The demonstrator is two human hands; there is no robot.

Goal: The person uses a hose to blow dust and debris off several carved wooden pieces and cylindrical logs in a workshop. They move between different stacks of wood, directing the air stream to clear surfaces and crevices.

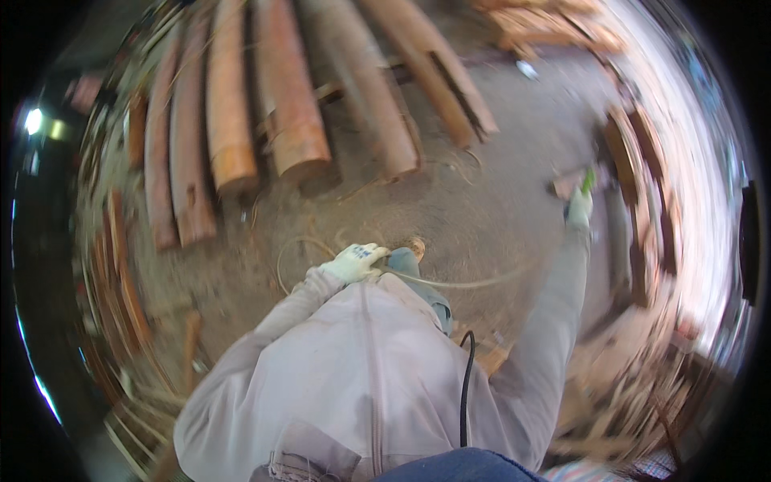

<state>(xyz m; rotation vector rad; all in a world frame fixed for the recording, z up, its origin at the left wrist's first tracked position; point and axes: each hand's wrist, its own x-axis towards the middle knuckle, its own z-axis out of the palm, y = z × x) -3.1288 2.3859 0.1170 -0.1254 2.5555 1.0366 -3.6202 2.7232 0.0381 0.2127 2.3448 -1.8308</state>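
My left hand point(357, 262), in a white glove with blue print, is closed in front of my waist. A thin pale hose or cord point(458, 283) runs out from it to the right, and a loop of it curves on the left. My right arm reaches far forward and right. Its gloved hand point(579, 207) is closed on a small bright green thing point(589, 179), too blurred to name. A short reddish wood piece point(568, 184) lies right beside that hand, close to stacked timber point(642, 209). My finger details are smeared by motion.
Several long, thick reddish-brown logs point(297, 120) lie side by side ahead, ends toward me. More timber point(554, 28) is piled at the far right. Boards point(120, 273) stand along the left, and wood scraps point(598, 410) lie at lower right. A black cable point(466, 386) hangs over my jacket.
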